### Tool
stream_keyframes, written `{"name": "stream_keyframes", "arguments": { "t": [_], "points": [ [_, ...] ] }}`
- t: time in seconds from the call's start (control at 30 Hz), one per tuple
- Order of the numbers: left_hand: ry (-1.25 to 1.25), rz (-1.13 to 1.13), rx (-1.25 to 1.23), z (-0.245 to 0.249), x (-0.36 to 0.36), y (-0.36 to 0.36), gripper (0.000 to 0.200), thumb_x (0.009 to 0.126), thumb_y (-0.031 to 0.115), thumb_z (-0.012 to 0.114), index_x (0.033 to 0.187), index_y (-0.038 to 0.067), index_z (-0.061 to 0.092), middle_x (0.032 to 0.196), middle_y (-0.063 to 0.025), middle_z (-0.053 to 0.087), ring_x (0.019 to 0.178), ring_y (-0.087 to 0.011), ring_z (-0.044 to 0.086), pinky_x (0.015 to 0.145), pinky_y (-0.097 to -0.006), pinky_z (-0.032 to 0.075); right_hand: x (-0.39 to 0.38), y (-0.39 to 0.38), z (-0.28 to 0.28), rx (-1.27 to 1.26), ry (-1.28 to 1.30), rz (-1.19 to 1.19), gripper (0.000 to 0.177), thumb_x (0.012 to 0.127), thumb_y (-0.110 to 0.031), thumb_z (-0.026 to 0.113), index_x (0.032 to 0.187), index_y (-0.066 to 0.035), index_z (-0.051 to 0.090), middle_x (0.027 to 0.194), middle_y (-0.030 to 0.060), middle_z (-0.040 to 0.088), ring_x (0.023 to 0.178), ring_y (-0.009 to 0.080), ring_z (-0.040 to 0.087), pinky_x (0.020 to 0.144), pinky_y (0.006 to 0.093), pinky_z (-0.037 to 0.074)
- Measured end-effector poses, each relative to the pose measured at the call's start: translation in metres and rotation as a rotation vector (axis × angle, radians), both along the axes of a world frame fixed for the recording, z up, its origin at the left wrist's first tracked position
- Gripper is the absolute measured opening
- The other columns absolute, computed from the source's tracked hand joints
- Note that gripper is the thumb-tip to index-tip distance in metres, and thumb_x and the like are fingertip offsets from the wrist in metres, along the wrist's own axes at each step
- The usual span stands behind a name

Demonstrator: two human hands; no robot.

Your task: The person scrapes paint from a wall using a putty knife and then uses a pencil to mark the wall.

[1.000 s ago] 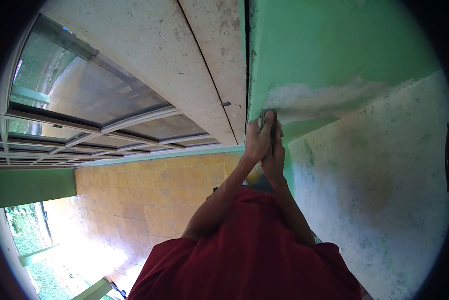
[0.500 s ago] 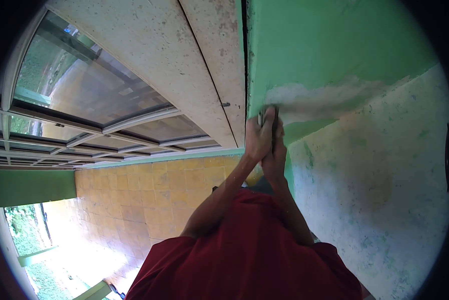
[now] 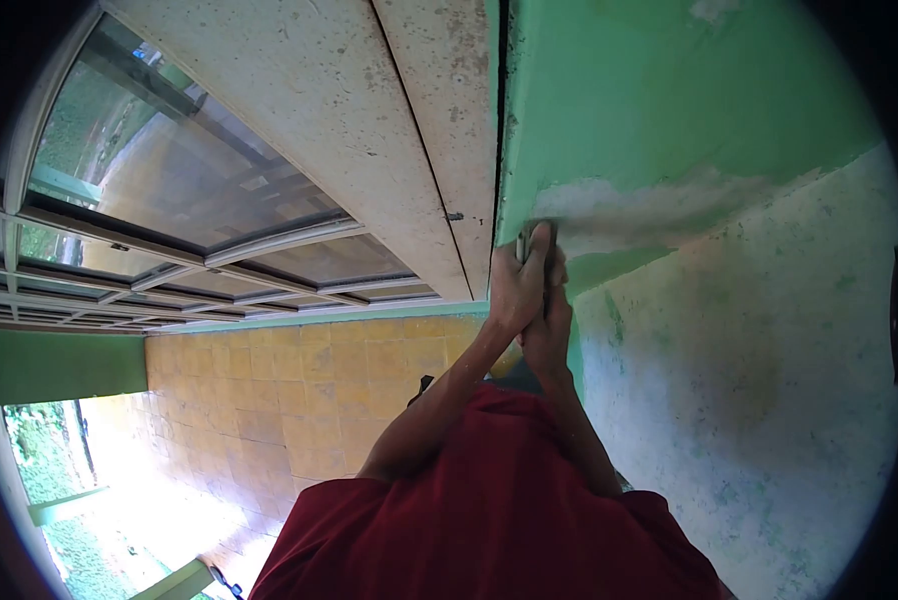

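My left hand (image 3: 518, 292) is closed around a dark flat block (image 3: 552, 243) whose exact kind I cannot make out. Pressed close on its right, my right hand (image 3: 548, 325) also has its fingers closed on the block. The block's far end rests against the green wall (image 3: 669, 90), close to the corner by the window frame. Right beside it, a whitish scraped patch (image 3: 609, 200) with a dark smear runs across the paint. Most of the block is hidden by my fingers.
Left of my hands are a pale, stained frame (image 3: 409, 150) and glass window panes (image 3: 199, 150). A worn whitish wall surface (image 3: 729, 400) lies on the right. Yellowish floor tiles (image 3: 269, 390) stretch below, with bright daylight at lower left.
Both hands and the block sit slightly lower in the view, and the wall and frame have shifted a little with the camera. The grip looks the same.
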State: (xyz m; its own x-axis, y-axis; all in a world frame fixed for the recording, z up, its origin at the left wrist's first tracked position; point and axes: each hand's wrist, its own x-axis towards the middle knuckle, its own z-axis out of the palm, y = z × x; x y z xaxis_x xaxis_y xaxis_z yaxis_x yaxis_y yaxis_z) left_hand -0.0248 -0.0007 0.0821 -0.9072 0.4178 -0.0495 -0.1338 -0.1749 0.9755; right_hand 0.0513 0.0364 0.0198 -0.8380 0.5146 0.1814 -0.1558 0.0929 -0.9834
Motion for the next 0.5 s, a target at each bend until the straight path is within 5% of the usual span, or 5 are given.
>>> {"name": "stream_keyframes", "arguments": {
  "t": [0.03, 0.1, 0.27, 0.33, 0.5],
  "points": [
    [-0.003, 0.010, 0.037, 0.010, 0.002, 0.000, 0.051, 0.105, 0.036, 0.042, 0.068, 0.002, 0.054, 0.054, -0.0027, 0.051, 0.054, -0.0118, 0.054, 0.052, -0.0290, 0.044, 0.001, 0.002, 0.014, -0.004, -0.007, 0.000, 0.056, 0.099, -0.018, 0.046, 0.151, -0.007, 0.028, 0.091, 0.0036, 0.055, 0.056, 0.0050, 0.047, 0.044, 0.0217, 0.036],
    [0.001, 0.015, 0.021, 0.010, 0.008, -0.001, 0.050, 0.104, 0.035, 0.042, 0.068, 0.002, 0.054, 0.054, -0.0026, 0.051, 0.054, -0.0118, 0.054, 0.052, -0.0292, 0.044, 0.001, 0.008, 0.042, -0.005, -0.123, 0.062, 0.047, 0.100, -0.020, 0.046, 0.140, 0.003, 0.038, 0.105, 0.0149, 0.066, 0.093, 0.0195, 0.065, 0.079, 0.0323, 0.051],
    [-0.067, 0.001, -0.006, 0.005, 0.003, 0.000, 0.049, 0.104, 0.034, 0.043, 0.069, 0.002, 0.054, 0.055, -0.0024, 0.051, 0.054, -0.0121, 0.054, 0.052, -0.0300, 0.044, 0.001, 0.004, 0.040, -0.015, -0.054, -0.001, 0.047, 0.100, -0.020, 0.046, 0.140, 0.003, 0.037, 0.101, 0.0136, 0.065, 0.090, 0.0183, 0.065, 0.076, 0.0306, 0.050],
    [0.056, 0.012, 0.044, 0.045, 0.002, 0.001, 0.049, 0.104, 0.035, 0.044, 0.069, 0.002, 0.054, 0.054, -0.0024, 0.051, 0.054, -0.0122, 0.054, 0.052, -0.0299, 0.044, 0.006, 0.004, 0.047, -0.026, -0.061, -0.006, 0.047, 0.100, -0.019, 0.046, 0.140, 0.004, 0.036, 0.100, 0.0134, 0.065, 0.090, 0.0182, 0.065, 0.075, 0.0305, 0.050],
    [-0.042, 0.021, 0.047, 0.012, 0.006, 0.002, 0.049, 0.104, 0.036, 0.044, 0.071, 0.001, 0.055, 0.055, -0.0026, 0.052, 0.054, -0.0123, 0.055, 0.052, -0.0294, 0.044, 0.005, -0.002, 0.027, -0.104, -0.061, -0.020, 0.046, 0.101, -0.021, 0.046, 0.139, 0.004, 0.038, 0.098, 0.0151, 0.066, 0.088, 0.0184, 0.066, 0.073, 0.0305, 0.051]
  ]
}}
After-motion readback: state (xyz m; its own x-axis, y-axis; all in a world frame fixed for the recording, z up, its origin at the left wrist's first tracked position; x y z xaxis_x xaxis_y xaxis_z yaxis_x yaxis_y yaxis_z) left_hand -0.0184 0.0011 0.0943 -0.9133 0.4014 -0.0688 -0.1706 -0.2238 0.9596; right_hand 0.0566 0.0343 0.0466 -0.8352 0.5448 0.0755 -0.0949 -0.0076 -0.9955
